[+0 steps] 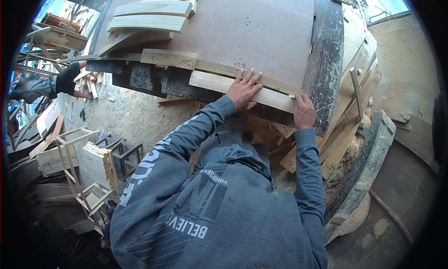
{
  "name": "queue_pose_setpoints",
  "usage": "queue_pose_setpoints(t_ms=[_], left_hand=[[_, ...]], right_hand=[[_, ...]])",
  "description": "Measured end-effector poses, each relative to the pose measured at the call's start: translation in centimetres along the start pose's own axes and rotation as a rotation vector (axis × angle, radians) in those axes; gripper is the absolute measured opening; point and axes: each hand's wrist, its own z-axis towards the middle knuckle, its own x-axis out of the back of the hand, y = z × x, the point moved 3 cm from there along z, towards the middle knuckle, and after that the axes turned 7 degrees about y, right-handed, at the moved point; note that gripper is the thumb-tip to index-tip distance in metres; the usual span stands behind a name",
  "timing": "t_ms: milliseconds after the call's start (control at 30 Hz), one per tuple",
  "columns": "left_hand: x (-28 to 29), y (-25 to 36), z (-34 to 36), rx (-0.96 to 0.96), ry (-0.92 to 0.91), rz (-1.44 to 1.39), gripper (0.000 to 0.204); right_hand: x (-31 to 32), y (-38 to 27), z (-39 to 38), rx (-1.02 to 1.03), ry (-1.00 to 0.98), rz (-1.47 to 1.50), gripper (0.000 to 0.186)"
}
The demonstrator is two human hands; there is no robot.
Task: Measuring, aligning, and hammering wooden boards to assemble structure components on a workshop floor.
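Note:
A narrow pale wooden board lies along the near edge of the worktable, against a thin wooden strip fixed there. My left hand rests on the board's middle, its fingers stretched out and spread across the board toward the strip, thumb at the near side. At the board's right end, my right hand is closed round the tip, fingers bent over it. The undersides of both hands are hidden.
Several cut wooden pieces are piled at the table's far left. A dark beam runs along its right side. Boards lean at the right. Wooden frames stand on the floor at left, and another person is beyond them.

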Motion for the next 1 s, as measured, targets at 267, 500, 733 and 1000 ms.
queue_pose_setpoints(t_ms=[267, 500, 733, 1000], left_hand=[[0.2, -0.1, 0.1, -0.009, 0.031, -0.006, 0.086], [0.2, -1.2, 0.9, 0.029, 0.065, 0.06, 0.118], [0.4, -1.0, 1.5, 0.005, 0.076, 0.086, 0.114], [1.0, -4.3, 7.4, -0.013, 0.122, 0.157, 0.113]], right_hand=[[0.0, 0.1, 0.1, -0.013, -0.017, 0.022, 0.026], [1.5, 2.2, -0.5, -0.148, -0.016, 0.176, 0.034], [-0.1, 14.5, -5.8, -0.616, 0.212, 0.15, 0.049], [-5.6, 16.9, -8.0, -0.879, 0.307, 0.074, 0.057]])
